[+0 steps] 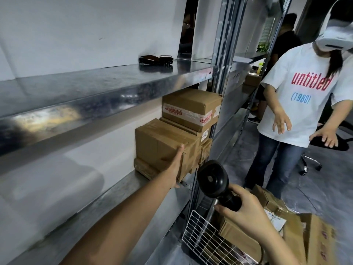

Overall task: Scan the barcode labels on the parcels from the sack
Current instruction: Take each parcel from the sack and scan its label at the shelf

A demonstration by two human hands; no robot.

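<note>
On the steel shelving (107, 88), middle shelf, a stack of brown parcels is seen, and a parcel (164, 148) at the front of that stack is being pressed by the left hand (172, 165), fingers straight along its near face, thumb underneath, so the hand lies flat and nothing is curled round. Judged from this, the step in hand is the stowing of a parcel, with the scan apparently done. Above it, a taped box (189, 108) is stacked, and a small white label (204, 135) is shown just beneath that box. Beside the shelving, a second person in a white shirt (305, 104) is standing, hands spread. Down by the floor, more parcels from the sack (271, 213) are heaped next to a white wire basket (202, 236); the sack itself cannot be made out. The black scanner (215, 182) is gripped by the right hand (246, 211), fingers wrapped round its handle, its head turned away from any label. Next, a fresh parcel would have to be lifted and its barcode turned toward the scanner.
</note>
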